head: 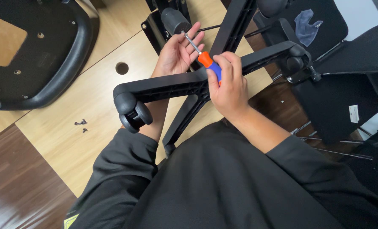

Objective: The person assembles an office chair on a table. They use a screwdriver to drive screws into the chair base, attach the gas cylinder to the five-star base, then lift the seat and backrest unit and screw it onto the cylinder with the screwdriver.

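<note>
- Overhead, the right hand (227, 82) grips a screwdriver (200, 53) by its orange-and-blue handle, above the black chair base (163, 87) lying across the wooden table (70, 131).
- Palm up, fingers spread, the left hand (178, 53) supports the screwdriver's metal tip.

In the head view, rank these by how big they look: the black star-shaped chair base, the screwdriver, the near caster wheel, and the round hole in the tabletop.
1. chair base, by far the largest.
2. screwdriver.
3. caster wheel; it sits nearer the camera, so its rank against the screwdriver is unsure.
4. round hole, smallest.
</note>
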